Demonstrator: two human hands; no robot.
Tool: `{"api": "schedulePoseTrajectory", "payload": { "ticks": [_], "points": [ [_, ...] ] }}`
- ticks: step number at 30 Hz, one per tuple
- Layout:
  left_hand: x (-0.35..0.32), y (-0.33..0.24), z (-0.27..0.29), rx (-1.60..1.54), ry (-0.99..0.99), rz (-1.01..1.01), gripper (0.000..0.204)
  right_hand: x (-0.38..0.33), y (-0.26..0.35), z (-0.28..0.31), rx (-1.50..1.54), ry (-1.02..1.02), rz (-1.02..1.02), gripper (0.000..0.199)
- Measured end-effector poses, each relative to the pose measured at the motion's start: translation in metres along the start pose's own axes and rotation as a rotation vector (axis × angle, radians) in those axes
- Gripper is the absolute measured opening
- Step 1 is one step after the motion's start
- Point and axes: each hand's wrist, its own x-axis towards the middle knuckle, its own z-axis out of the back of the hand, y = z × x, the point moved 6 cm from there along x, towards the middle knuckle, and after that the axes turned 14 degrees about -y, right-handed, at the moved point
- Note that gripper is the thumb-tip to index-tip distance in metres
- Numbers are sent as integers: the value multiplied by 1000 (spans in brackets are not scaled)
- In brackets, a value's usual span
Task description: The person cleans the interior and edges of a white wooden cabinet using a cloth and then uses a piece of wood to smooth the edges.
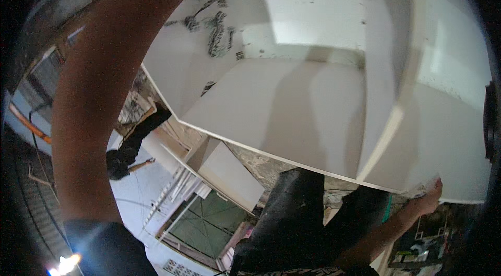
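White cabinet [292, 114], open-fronted, filling the upper and right field, seen from below; its inner faces pale, the far panel marked with dark and green scribbles; a thin vertical divider [396, 83] standing at right. Right hand [429, 195] at the cabinet's lower right corner, fingers [436, 186] pressed against the bottom edge, grasping it; whether they wrap around the edge cannot be told. Left arm [94, 98] arching up from lower left past the cabinet's left side; the left hand out of view beyond the top rim, so the state of its fingers cannot be told; a dark sleeve [104, 244] at the arm's base. Dark trousers [302, 218] below the cabinet, near centre. At left, well apart, another person [133, 145] in dark clothes bending over; a white board [229, 171] and a green-glazed frame [209, 221] lying on the floor beneath.
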Motion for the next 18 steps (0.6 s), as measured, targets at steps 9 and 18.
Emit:
{"api": "schedulePoseTrajectory", "payload": {
  "ticks": [9,18],
  "points": [
    [-281,140,151,520,85,541,57,24,-2,-2,-22,26,-31,45],
    [-280,155,138,676,-460,312,68,77,-11,15,-140,22,302,50]
  ]
}}
